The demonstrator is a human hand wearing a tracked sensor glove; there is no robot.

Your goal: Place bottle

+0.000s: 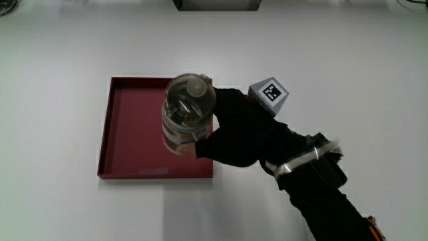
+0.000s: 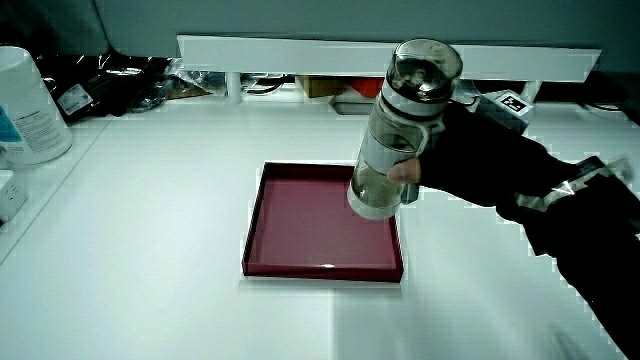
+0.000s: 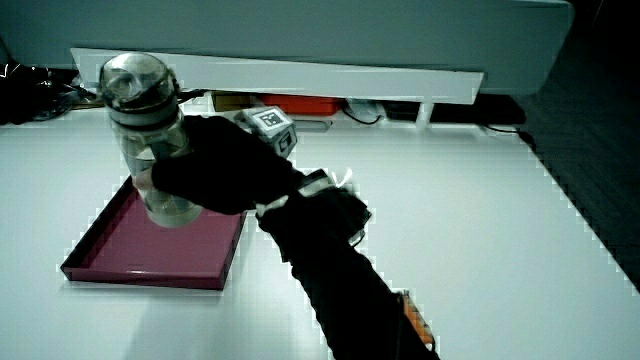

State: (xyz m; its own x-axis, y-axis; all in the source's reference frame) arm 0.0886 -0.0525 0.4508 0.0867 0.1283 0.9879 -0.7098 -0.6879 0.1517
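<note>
A clear bottle (image 1: 188, 110) with a grey lid is held upright above the dark red tray (image 1: 130, 127), lifted off the tray floor in both side views: bottle (image 2: 405, 125), bottle (image 3: 150, 135). The hand (image 1: 234, 130) in the black glove is wrapped around the bottle's body, with the patterned cube (image 1: 270, 94) on its back. It hovers over the tray's edge nearest the forearm. The tray (image 2: 310, 225) holds nothing else; in a side view the tray (image 3: 150, 250) lies under the bottle.
A low white partition (image 2: 330, 50) runs along the table's edge farthest from the person, with cables and small items under it. A white container (image 2: 28, 105) stands at the table's edge, away from the tray.
</note>
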